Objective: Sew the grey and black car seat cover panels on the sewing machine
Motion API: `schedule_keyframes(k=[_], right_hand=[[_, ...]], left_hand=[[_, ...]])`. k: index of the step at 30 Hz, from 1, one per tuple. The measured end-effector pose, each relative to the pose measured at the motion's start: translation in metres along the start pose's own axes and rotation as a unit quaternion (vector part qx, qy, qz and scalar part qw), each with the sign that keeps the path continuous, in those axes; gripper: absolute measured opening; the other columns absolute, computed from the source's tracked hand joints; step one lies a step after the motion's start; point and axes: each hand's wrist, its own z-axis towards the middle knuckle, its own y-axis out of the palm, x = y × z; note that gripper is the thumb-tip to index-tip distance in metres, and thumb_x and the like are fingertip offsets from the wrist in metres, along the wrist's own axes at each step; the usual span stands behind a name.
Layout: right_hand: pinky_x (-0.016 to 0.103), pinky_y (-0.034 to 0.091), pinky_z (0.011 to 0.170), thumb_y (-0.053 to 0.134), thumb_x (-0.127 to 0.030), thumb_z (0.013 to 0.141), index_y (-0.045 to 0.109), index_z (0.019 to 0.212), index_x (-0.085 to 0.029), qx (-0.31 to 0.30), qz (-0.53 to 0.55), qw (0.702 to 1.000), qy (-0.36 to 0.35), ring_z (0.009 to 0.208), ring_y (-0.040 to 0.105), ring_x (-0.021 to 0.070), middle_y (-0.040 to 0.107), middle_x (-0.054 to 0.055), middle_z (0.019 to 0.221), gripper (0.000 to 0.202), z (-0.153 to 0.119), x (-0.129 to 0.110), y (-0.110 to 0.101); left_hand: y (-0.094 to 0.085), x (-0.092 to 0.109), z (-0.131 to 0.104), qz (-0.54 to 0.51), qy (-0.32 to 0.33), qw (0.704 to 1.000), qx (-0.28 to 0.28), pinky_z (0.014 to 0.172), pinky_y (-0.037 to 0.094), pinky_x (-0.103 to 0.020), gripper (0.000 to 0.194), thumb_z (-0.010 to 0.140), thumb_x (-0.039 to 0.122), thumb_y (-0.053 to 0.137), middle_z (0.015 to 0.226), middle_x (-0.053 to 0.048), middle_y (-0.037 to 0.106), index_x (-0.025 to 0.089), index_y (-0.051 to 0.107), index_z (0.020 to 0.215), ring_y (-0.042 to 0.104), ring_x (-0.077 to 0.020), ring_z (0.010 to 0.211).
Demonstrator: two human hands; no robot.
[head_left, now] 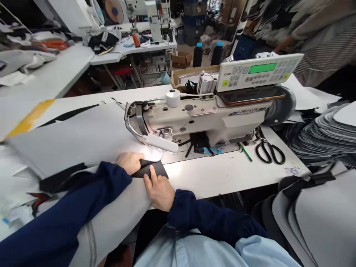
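A large pale grey fabric panel with a black underside lies across the left of the sewing table, and more grey fabric hangs over the front edge. My left hand is closed on the panel's edge, its fingertips partly hidden by the material. Beside it, my right hand rests on a black fabric piece, fingers extended and slightly apart, pressing it down. Both hands are just in front of the sewing machine's head. A white lamp lights the fabric there.
The sewing machine carries a control panel and a phone. Black scissors, a green pencil and blue snips lie by its base. Stacked grey panels stand at right. Another person is at upper right.
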Motion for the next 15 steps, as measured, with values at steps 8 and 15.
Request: schedule_keyframes(k=[8, 15], right_hand=[[0.044, 0.055, 0.060, 0.063, -0.036, 0.075, 0.030, 0.140, 0.004, -0.148, 0.031, 0.988, -0.037, 0.087, 0.069, 0.0373, 0.025, 0.045, 0.139, 0.084, 0.028, 0.011, -0.039], [0.046, 0.054, 0.061, 0.060, -0.032, 0.080, 0.030, 0.140, 0.004, -0.131, 0.019, 0.991, -0.032, 0.090, 0.068, 0.0372, 0.026, 0.043, 0.140, 0.077, 0.008, 0.005, -0.025]], left_hand=[[0.001, 0.021, 0.024, 0.081, 0.122, 0.988, -0.045, 0.067, 0.041, -0.034, 0.038, 0.084, 0.008, 0.042, 0.097, -0.012, 0.067, 0.016, 0.061, 0.116, 0.060, -0.0233, 0.088], [0.017, -0.003, 0.017, 0.145, 0.096, 0.983, -0.051, 0.076, 0.043, -0.033, 0.037, 0.078, 0.001, 0.044, 0.102, -0.012, 0.063, 0.013, 0.064, 0.107, 0.056, -0.0226, 0.094]])
